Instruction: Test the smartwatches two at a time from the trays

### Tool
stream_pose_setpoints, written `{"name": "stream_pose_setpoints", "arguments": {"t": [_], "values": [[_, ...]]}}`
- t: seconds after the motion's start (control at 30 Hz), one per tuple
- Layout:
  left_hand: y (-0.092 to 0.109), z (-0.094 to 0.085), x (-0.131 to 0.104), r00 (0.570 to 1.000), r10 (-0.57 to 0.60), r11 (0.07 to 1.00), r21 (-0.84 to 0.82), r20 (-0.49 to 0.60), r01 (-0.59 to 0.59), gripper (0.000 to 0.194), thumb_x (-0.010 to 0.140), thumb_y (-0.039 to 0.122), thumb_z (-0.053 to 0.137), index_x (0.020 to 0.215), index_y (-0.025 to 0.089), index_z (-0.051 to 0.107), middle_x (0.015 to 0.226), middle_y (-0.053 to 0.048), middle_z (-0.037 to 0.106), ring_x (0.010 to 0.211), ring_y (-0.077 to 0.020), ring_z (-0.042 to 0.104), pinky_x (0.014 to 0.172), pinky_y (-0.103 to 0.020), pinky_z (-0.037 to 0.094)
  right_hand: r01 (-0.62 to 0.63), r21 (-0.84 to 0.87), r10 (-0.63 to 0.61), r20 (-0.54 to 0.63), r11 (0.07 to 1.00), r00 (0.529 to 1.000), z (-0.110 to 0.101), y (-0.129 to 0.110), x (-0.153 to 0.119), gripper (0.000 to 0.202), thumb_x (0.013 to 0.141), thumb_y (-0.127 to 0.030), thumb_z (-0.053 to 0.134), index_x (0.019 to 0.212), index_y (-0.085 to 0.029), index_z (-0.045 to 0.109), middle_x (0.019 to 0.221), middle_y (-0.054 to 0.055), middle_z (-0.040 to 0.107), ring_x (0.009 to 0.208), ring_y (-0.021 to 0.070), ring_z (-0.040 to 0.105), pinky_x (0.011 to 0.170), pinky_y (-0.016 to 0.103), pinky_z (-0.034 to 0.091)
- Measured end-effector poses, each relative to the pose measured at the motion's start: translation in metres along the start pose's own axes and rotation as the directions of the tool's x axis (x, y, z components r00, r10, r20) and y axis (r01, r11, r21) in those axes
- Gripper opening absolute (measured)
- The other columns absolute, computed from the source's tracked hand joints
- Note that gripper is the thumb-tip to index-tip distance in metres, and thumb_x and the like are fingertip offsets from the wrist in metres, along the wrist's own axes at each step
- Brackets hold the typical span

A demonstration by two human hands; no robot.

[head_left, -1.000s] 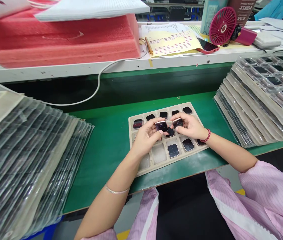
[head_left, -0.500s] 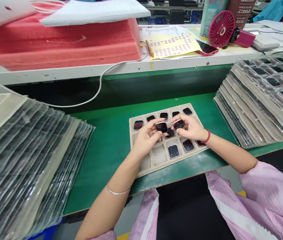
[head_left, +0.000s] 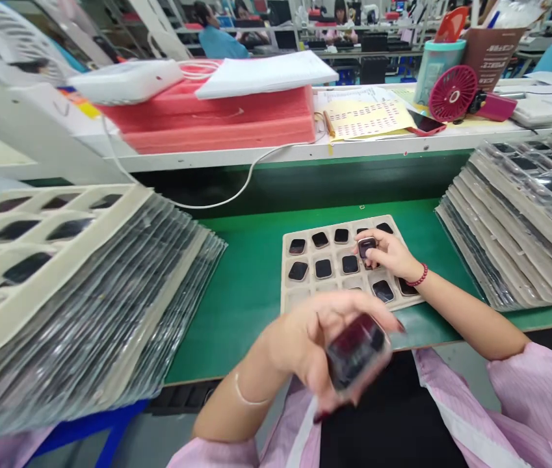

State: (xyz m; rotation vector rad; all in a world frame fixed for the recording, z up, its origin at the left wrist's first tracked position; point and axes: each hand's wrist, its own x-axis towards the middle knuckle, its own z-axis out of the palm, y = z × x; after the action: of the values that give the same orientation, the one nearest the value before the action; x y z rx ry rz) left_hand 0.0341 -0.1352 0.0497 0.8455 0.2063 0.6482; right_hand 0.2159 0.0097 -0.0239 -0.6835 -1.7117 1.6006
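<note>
Raised close to the camera and blurred by motion, my left hand grips a square smartwatch body by its edges, its dark screen facing up. My right hand pinches another smartwatch body between thumb and fingers, over the right part of a beige tray. Several dark-screened watch bodies, such as one at the tray's middle, sit in the tray's compartments. My left hand hides the front part of the tray.
A tall stack of trays leans at left, topped by one holding watches. Another stack stands at right on the green table. Behind are red foam, a white cable, a phone and a pink fan. People sit farther back.
My left hand has come up and toward me from the tray with its watch body. My right hand stays over the tray with its own. The view has tilted up and turned left.
</note>
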Motion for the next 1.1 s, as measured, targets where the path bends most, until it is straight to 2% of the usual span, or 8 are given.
{"name": "stream_pose_setpoints", "arguments": {"t": [0.1, 0.23, 0.4, 0.5, 0.6, 0.67, 0.9, 1.1], "values": [[-0.017, 0.028, 0.005, 0.989, 0.006, 0.995, -0.095, 0.15, 0.008, 0.078, 0.055, 0.058, 0.088, 0.115, 0.013, 0.067, 0.072, -0.006, 0.066, 0.056, -0.019, 0.067, 0.054, -0.025, 0.056, -0.046, 0.161, 0.042, 0.028, 0.986, 0.999, -0.005, -0.001, 0.002, 0.042, 0.088, -0.037, 0.061, 0.124, -0.014, 0.059, 0.108, 0.012, 0.071, 0.068, 0.0128, 0.068, 0.055, 0.023, 0.057], [-0.024, 0.031, 0.003, 0.969, -0.108, 0.994, 0.023, 0.221, 0.106, 0.091, 0.058, 0.073, 0.078, 0.122, 0.009, 0.066, 0.091, -0.014, 0.072, 0.085, -0.0292, 0.075, 0.067, -0.027, 0.058, -0.141, 0.349, 0.109, 0.108, 0.926, 0.988, -0.005, -0.018, -0.001, 0.045, 0.093, -0.043, 0.06, 0.129, -0.016, 0.059, 0.118, 0.014, 0.069, 0.086, 0.0189, 0.073, 0.063, 0.026, 0.063], [-0.01, 0.014, -0.021, 0.984, 0.18, 0.978, 0.101, 0.01, -0.18, 0.065, 0.066, 0.06, 0.081, 0.119, 0.024, 0.067, 0.072, -0.004, 0.071, 0.045, -0.0151, 0.063, 0.042, -0.022, 0.051, -0.213, 0.522, 0.083, 0.261, 0.826, 0.962, 0.027, -0.07, -0.041, 0.04, 0.082, -0.036, 0.076, 0.115, -0.019, 0.062, 0.112, 0.008, 0.066, 0.091, 0.0214, 0.074, 0.063, 0.026, 0.063], [0.01, -0.007, -0.018, 0.828, 0.469, 0.873, 0.303, -0.306, -0.383, 0.048, 0.071, 0.041, 0.084, 0.114, 0.032, 0.066, 0.077, 0.001, 0.071, 0.04, -0.0079, 0.054, 0.037, -0.017, 0.044, -0.268, 0.624, 0.028, 0.367, 0.734, 0.93, 0.059, -0.098, -0.075, 0.043, 0.077, -0.038, 0.082, 0.106, -0.018, 0.058, 0.103, 0.005, 0.064, 0.08, 0.0171, 0.073, 0.059, 0.023, 0.06], [0.023, -0.031, -0.001, 0.651, 0.534, 0.825, 0.501, -0.54, -0.262, 0.052, 0.068, 0.028, 0.086, 0.115, 0.027, 0.064, 0.089, -0.001, 0.072, 0.057, -0.0096, 0.062, 0.047, -0.017, 0.049, -0.39, 0.605, 0.046, 0.504, 0.694, 0.863, 0.082, -0.11, -0.097, 0.059, 0.068, -0.043, 0.088, 0.11, -0.015, 0.057, 0.095, 0.006, 0.064, 0.066, 0.0107, 0.067, 0.056, 0.019, 0.054], [0.023, -0.044, 0.01, 0.631, 0.506, 0.828, 0.536, -0.588, -0.164, 0.057, 0.069, 0.027, 0.084, 0.121, 0.023, 0.06, 0.094, -0.004, 0.071, 0.065, -0.0122, 0.065, 0.052, -0.019, 0.051, -0.434, 0.565, 0.074, 0.548, 0.702, 0.833, 0.089, -0.112, -0.103, 0.066, 0.064, -0.046, 0.09, 0.111, -0.013, 0.058, 0.092, 0.007, 0.064, 0.064, 0.0084, 0.063, 0.055, 0.017, 0.051], [0.012, -0.054, 0.014, 0.616, 0.502, 0.797, 0.602, -0.607, -0.056, 0.052, 0.075, 0.024, 0.073, 0.125, 0.02, 0.057, 0.105, -0.008, 0.069, 0.072, -0.0149, 0.068, 0.055, -0.023, 0.051, -0.357, 0.588, 0.074, 0.449, 0.726, 0.891, 0.096, -0.121, -0.108, 0.074, 0.058, -0.056, 0.089, 0.111, -0.014, 0.06, 0.097, 0.009, 0.067, 0.068, 0.0112, 0.065, 0.058, 0.019, 0.052], [0.009, -0.055, 0.012, 0.561, 0.569, 0.745, 0.666, -0.602, -0.042, 0.036, 0.075, 0.028, 0.075, 0.108, 0.018, 0.064, 0.087, -0.004, 0.07, 0.067, -0.0145, 0.067, 0.054, -0.022, 0.049, -0.149, 0.51, 0.043, 0.214, 0.847, 0.976, 0.06, -0.098, -0.068, 0.045, 0.088, -0.047, 0.069, 0.121, -0.018, 0.056, 0.116, 0.012, 0.069, 0.082, 0.0165, 0.074, 0.06, 0.021, 0.06]]}}
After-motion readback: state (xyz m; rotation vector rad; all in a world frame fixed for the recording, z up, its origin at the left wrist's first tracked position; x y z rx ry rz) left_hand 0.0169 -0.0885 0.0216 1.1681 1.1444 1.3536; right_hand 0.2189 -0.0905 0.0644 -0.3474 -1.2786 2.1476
